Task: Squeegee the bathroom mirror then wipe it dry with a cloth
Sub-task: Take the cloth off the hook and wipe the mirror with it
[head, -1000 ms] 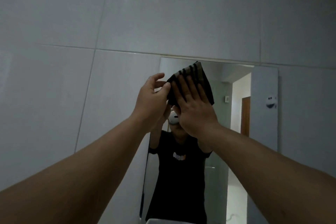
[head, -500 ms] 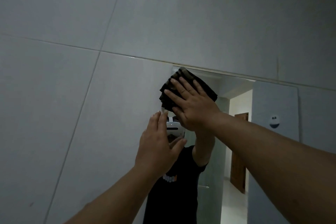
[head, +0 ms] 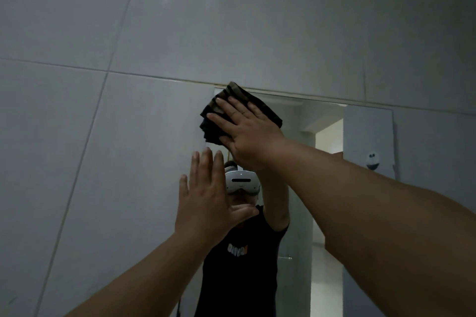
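The bathroom mirror (head: 324, 188) is set into the tiled wall, and its top left corner sits at mid-frame. A dark folded cloth with pale stripes (head: 213, 121) lies flat against that corner. My right hand (head: 247, 131) presses the cloth to the glass with spread fingers. Below it my left hand (head: 206, 203) is raised, palm toward the mirror's left edge, fingers apart and holding nothing. No squeegee is in view.
Large pale grey wall tiles (head: 103, 162) surround the mirror. The glass reflects a person in a black T-shirt with a white headset, a lit doorway (head: 327, 188), and a small round white fitting (head: 373, 159) on the far wall.
My left hand has let go of the cloth and dropped below it, opening flat. My right hand has carried the cloth up into the mirror's top left corner.
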